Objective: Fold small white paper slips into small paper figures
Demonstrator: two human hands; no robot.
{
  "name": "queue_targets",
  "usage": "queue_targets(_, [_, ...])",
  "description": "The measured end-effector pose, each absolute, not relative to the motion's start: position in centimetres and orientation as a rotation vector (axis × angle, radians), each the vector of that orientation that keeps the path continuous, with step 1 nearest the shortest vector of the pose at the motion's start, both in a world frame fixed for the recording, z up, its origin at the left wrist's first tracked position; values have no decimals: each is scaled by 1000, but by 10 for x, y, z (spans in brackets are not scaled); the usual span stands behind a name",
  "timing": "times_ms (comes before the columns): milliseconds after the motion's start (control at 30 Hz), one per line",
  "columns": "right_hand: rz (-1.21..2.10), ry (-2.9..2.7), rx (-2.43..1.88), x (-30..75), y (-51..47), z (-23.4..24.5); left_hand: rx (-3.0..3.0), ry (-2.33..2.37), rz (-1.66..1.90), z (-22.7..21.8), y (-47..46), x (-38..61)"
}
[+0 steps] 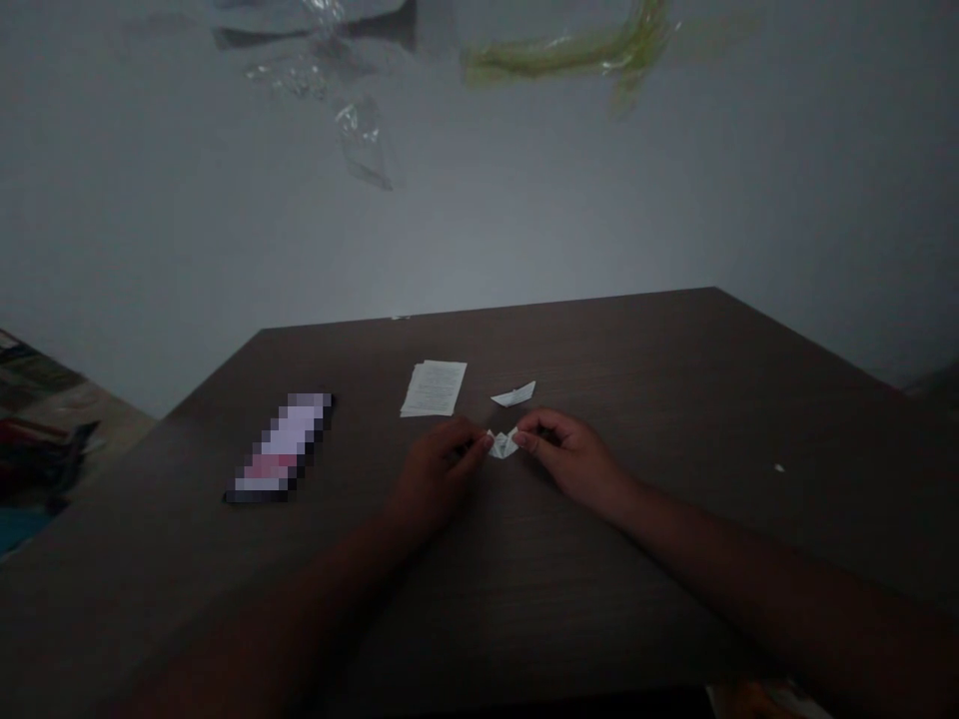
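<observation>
A small folded paper boat (502, 445), white with printed marks, is held between my two hands over the table. My left hand (442, 464) pinches its left tip between thumb and fingers. At the opposite tip, my right hand (573, 454) grips it in the same way. Just beyond my hands lies a second folded paper boat (513, 395), resting on the tabletop and touched by neither hand. Past my left hand lies a small stack of printed paper sheets (435, 387).
The dark wooden table (636, 350) meets a pale wall (524, 220) with tape and plastic stuck on it. A phone (281, 449) with a blurred screen lies at the left. A tiny white scrap (779, 467) sits at the right.
</observation>
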State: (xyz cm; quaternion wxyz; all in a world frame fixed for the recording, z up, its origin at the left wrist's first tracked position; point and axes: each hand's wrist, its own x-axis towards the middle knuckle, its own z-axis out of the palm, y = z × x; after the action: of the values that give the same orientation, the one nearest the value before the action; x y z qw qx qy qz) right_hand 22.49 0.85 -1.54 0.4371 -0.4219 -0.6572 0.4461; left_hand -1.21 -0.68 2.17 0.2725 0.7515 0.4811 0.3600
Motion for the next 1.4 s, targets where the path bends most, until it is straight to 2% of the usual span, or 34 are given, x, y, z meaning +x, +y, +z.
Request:
queue_targets(300, [1075, -1564, -1073, 228, 14, -18, 1796, 1442, 1003, 19, -5, -14])
queue_targets(733, [1223, -1426, -1005, 229, 18, -17, 1575, 1261, 1100, 10, -1, -15])
queue_targets(900, [1176, -1511, -994, 232, 19, -17, 1667, 1202, 1075, 10, 0, -17])
queue_targets(1133, [1088, -1602, -1019, 230, 15, -23, 2084, 1228, 880, 16, -5, -20])
queue_targets(1400, [1059, -1656, -991, 231, 13, -21, 2077, 1180, 934, 13, -1, -20])
